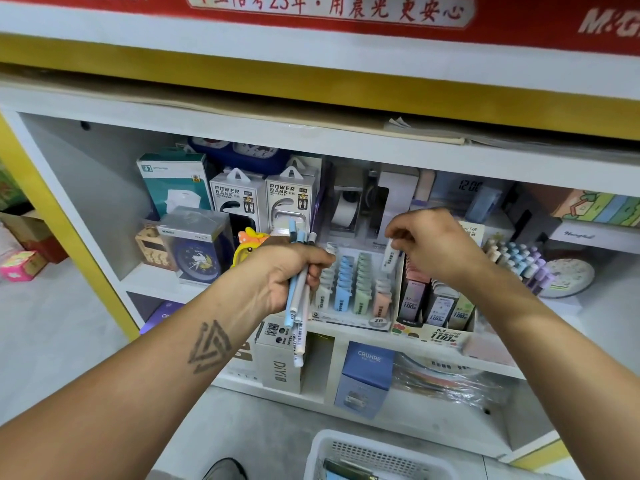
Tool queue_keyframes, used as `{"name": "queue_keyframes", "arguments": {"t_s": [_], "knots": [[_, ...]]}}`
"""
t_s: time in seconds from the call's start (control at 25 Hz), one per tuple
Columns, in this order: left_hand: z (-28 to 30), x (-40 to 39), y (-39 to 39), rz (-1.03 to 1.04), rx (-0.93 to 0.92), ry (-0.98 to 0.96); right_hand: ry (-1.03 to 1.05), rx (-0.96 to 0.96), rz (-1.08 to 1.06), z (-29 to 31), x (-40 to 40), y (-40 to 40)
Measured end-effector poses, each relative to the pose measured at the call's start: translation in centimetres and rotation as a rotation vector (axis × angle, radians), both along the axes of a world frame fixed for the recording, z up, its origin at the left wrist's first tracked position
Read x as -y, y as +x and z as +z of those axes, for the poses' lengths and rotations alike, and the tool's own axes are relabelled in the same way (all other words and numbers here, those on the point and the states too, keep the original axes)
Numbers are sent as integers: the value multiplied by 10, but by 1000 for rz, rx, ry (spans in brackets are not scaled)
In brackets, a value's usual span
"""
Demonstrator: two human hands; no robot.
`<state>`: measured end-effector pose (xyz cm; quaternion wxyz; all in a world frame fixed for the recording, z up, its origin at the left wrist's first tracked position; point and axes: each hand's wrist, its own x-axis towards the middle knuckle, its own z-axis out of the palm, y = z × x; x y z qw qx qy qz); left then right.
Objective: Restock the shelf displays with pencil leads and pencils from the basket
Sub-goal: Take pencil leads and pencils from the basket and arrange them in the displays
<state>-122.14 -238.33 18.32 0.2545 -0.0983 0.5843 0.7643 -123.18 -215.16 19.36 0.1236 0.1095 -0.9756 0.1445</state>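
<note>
My left hand [287, 271] is closed around a bundle of pastel pencils [298, 299], blue and white, held upright in front of the shelf. My right hand [429, 244] pinches a small white pencil lead case [390, 259] just above the 2B lead display [353, 289], whose rows hold white, blue, green and pink cases. Right of it stands the 0.7 HB lead display [436, 306] with dark and pale cases. The white basket [318, 452] sits on the floor at the bottom edge.
Power bank boxes [263, 199], a blue alarm clock box [197, 244] and a tape dispenser [346, 209] crowd the shelf behind the displays. A rack of pastel pens [519, 261] stands to the right. Boxes fill the lower shelf [367, 372].
</note>
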Motion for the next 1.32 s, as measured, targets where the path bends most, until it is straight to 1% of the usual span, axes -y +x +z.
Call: {"name": "queue_keyframes", "arguments": {"t_s": [0.24,0.32,0.44,0.48,0.56,0.64,0.72,0.76,0.8,0.84,0.88,0.92,0.96,1.0,1.04,1.12,1.32], "knots": [[-4,-2,2,-34,6,-44,185,116,77,-17,10,1],[-4,-2,2,-44,13,-53,182,116,104,-22,15,0],[-4,-2,3,-63,21,-64,114,90,90,-23,17,-1],[-3,-2,2,-68,23,-62,120,82,80,-24,16,-1],[-2,-2,2,-76,27,-47,206,92,70,-26,15,0],[-1,-5,2,-80,26,-18,292,159,81,-28,16,2],[1,-9,3,-80,23,32,295,178,109,-25,16,3],[3,-11,4,-80,23,65,219,154,104,-21,17,5],[5,-15,4,-77,25,105,66,142,78,-15,17,9],[7,-20,4,-66,29,150,-146,172,51,-8,16,15],[9,-25,5,-44,31,196,-398,277,54,-1,16,22],[12,-32,6,-14,29,236,-630,423,86,5,17,31],[14,-39,6,14,22,272,-787,543,116,10,15,39],[16,-47,7,34,12,303,-887,624,136,14,10,47],[17,-54,8,44,0,329,-950,668,142,17,5,54],[19,-69,11,27,-20,366,-1027,681,126,21,-8,66],[21,-112,26,-82,-72,464,-1061,574,85,19,-46,90]]}}
